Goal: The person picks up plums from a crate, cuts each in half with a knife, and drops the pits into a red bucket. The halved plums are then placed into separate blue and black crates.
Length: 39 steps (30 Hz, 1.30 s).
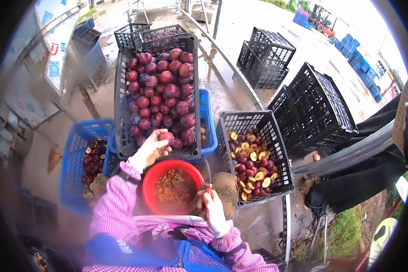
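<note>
My left hand (149, 148), closed around a red plum (167, 138), is at the near end of a dark crate (196, 90) full of whole plums. In my right hand (212, 209) is a knife (207, 181) with a red handle and a thin, slightly curved blade pointing up. Between my hands, close to my lap, sits a red basin (148, 199) with small orange-brown pits and scraps in it. To the right, a black crate (278, 136) contains halved plums, some showing yellow flesh. On the left is a blue crate (72, 149) with dark red plum pieces in it.
Stacked black crates (319, 109) stand at the right, others (269, 54) farther back. A metal rail (245, 75) runs alongside. At the right edge a person's dark-clothed leg (349, 186) shows. A forklift (322, 22) and blue crates (358, 63) are in the distance.
</note>
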### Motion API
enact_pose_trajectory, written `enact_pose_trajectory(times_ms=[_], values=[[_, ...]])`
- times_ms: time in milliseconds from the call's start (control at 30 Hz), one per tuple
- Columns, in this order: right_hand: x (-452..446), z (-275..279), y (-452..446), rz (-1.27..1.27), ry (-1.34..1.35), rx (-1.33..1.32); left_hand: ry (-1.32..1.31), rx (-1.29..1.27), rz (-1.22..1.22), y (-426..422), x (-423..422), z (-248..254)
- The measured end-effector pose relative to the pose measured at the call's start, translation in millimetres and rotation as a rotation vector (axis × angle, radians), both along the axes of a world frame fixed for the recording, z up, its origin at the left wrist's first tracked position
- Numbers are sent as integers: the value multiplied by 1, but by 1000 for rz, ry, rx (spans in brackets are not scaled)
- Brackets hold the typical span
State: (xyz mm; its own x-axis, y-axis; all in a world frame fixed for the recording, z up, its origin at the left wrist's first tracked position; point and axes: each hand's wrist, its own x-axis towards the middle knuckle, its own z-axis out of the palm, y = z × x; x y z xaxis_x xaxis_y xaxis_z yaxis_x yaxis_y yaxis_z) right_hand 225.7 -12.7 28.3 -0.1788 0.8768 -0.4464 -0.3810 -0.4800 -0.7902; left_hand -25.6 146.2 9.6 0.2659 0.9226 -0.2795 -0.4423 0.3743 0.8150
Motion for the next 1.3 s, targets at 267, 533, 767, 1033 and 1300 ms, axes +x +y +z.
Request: enact_pose_trajectory(times_ms=[267, 533, 767, 1033, 1300], values=[[-38, 19, 15, 190, -28, 28, 316, 435, 142, -112, 37, -9], [-47, 2, 2, 271, -488, 372, 458, 412, 55, -139, 41, -9], [-49, 12, -7, 392, -897, 587, 336, 261, 88, -155, 40, -10], [-56, -9, -26, 371, -1149, 660, 792, 517, 141, -166, 42, -8], [-47, -18, -28, 367, -216, 140, 876, 548, 30, -168, 38, -10]])
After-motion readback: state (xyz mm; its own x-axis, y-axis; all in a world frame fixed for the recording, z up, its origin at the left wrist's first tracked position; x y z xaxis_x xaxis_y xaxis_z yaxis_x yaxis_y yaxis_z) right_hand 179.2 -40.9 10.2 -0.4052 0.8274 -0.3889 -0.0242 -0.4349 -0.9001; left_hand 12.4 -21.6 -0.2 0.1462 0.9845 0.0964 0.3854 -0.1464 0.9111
